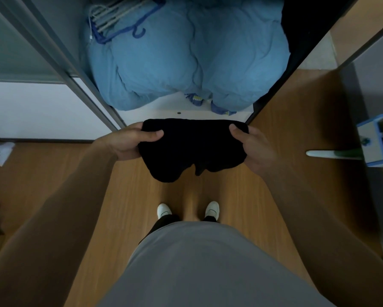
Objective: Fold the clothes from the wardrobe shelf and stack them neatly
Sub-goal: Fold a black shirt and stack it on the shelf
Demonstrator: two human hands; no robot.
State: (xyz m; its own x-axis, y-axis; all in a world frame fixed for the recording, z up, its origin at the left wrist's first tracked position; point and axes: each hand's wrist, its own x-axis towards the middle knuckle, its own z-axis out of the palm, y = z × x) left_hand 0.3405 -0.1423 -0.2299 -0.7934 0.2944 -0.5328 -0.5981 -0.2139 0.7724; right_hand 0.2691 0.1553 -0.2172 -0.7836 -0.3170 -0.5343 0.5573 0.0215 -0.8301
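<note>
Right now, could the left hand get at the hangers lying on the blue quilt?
Probably not yet. The left hand grips the black garment together with the right hand. Nothing seems to block the way to the hangers on the blue quilt, once it lets go.

Blue quilt [186, 58] fills shelf [164, 113], only near strip bare; hangers [119, 16] lie on quilt far left; door frame [75, 69] closes left side; floor [285, 129] open near; mop [372, 140] right.
</note>
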